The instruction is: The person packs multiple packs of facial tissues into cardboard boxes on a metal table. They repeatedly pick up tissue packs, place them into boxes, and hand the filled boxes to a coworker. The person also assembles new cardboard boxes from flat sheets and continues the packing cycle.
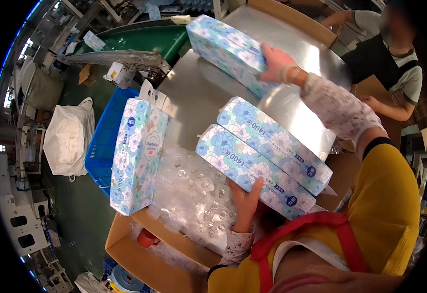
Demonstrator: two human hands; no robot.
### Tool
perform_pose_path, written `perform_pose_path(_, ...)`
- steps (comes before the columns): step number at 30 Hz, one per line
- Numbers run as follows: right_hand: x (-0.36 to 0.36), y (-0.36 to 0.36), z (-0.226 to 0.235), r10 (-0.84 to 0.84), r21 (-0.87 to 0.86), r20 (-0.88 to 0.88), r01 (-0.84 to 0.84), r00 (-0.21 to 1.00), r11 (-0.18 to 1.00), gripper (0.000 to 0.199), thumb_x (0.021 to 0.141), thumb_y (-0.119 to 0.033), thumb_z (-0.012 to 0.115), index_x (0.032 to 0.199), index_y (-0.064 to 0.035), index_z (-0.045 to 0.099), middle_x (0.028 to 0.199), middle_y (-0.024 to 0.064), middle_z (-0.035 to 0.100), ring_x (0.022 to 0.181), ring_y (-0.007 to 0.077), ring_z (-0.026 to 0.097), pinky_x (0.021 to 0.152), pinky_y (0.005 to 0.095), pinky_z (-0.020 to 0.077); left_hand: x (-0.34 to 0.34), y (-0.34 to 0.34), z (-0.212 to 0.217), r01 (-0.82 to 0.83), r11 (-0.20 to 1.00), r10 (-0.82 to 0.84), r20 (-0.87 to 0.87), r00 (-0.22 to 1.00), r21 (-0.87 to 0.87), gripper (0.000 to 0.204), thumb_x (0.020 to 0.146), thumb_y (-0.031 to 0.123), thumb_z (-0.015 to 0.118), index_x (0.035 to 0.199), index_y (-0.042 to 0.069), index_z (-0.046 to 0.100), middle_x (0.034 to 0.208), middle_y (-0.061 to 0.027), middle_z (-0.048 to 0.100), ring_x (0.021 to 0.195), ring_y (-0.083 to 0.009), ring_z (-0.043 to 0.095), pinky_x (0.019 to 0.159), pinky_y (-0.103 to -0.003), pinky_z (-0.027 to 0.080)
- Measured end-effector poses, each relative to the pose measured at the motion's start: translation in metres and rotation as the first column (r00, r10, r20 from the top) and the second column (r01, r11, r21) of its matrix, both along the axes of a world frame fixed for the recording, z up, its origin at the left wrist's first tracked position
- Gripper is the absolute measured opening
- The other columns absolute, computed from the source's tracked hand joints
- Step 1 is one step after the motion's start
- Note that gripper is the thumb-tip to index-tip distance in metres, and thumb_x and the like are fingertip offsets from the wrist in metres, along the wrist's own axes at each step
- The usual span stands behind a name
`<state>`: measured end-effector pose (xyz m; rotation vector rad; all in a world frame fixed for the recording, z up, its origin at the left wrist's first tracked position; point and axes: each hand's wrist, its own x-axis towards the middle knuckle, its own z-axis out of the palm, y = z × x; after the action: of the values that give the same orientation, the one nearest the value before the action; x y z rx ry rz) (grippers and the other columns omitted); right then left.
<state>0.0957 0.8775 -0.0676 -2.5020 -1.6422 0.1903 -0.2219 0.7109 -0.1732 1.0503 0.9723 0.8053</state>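
Observation:
Several long tissue packs with blue and white flower prints lie around a metal table [174, 80]. My right hand [278, 64] reaches to the far side and grips the right end of the far tissue pack [223, 46]. Nearer to me, an upper tissue pack [272, 141] and a lower tissue pack [247, 168] lie side by side, slanting down to the right. My left hand [245, 199] holds the near edge of the lower one, thumb and a finger against its side. Another tissue pack [136, 161] rests at the table's left, with a whitish flap at its far end.
Clear plastic pieces with round marks [194, 188] cover the near table. Below them is an open cardboard box [140, 263] with a red cup-like item [147, 238]. A blue crate [107, 146], white sack [69, 139] and green conveyor [145, 41] stand left. A co-worker [394, 63] is at right.

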Motion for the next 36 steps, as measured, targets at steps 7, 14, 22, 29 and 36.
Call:
perform_pose_path(7, 0.024, -0.216, 0.017, -0.172, -0.464, -0.637, -0.196, 0.751, 0.864, 0.083, 0.065, -0.039, 0.081, 0.130, 0.0009, 0.049, 0.125, 0.0188, 0.057, 0.110, 0.0315, 0.059, 0.096, 0.0364, 0.0460, -0.005, 0.011, -0.022, 0.047, 0.964, 0.030, 0.283, 0.959, -0.260, 0.065, 0.093, 0.033, 0.055, 0.140, -0.003, 0.028, 0.138, -0.0154, 0.037, 0.121, -0.0299, 0.042, 0.103, -0.040, 0.034)
perform_pose_path(14, 0.022, -0.198, -0.057, -0.187, -0.272, -0.823, 0.084, -0.536, 0.959, 0.070, 0.075, -0.041, 0.073, 0.125, 0.0050, 0.053, 0.115, 0.0186, 0.063, 0.096, 0.0250, 0.065, 0.085, 0.0356, 0.0528, 0.024, 0.020, -0.004, 0.112, 0.840, 0.228, 0.533, 0.815, -0.531, 0.057, 0.095, 0.035, 0.049, 0.136, -0.001, 0.033, 0.133, -0.0150, 0.044, 0.119, -0.0280, 0.047, 0.100, -0.039, 0.037)
perform_pose_path(22, 0.065, -0.369, 0.054, 0.664, 0.656, -0.747, 0.137, -0.019, 0.742, 0.089, 0.064, -0.019, 0.085, 0.137, 0.0021, 0.038, 0.132, 0.0149, 0.052, 0.116, 0.0231, 0.054, 0.097, 0.0367, 0.0438, 0.045, -0.054, 0.074, 0.332, 0.901, -0.174, 0.466, 0.868, -0.281, 0.047, 0.092, 0.028, 0.054, 0.128, -0.001, 0.043, 0.125, -0.0166, 0.052, 0.114, -0.0245, 0.052, 0.095, -0.036, 0.041)
perform_pose_path(29, 0.051, -0.583, 0.154, 0.545, 0.619, -0.778, 0.238, 0.311, 0.748, 0.089, 0.063, -0.016, 0.081, 0.137, 0.0049, 0.037, 0.132, 0.0175, 0.051, 0.117, 0.0239, 0.052, 0.099, 0.0364, 0.0429, 0.063, -0.181, 0.135, 0.829, 0.555, -0.829, -0.042, 0.558, 0.067, 0.038, 0.090, 0.021, 0.057, 0.120, -0.001, 0.051, 0.118, -0.0181, 0.058, 0.110, -0.0215, 0.056, 0.090, -0.034, 0.044)
perform_pose_path(36, 0.061, -0.650, 0.116, -0.046, -0.036, -0.993, 0.093, 0.107, 0.995, 0.089, 0.062, -0.012, 0.077, 0.138, 0.0077, 0.035, 0.132, 0.0201, 0.050, 0.118, 0.0247, 0.051, 0.100, 0.0362, 0.0421, 0.015, -0.169, 0.111, 0.934, 0.357, -0.827, -0.460, 0.324, 0.016, 0.034, 0.089, 0.016, 0.061, 0.117, -0.002, 0.055, 0.113, -0.0184, 0.062, 0.102, -0.0174, 0.059, 0.078, -0.029, 0.049)
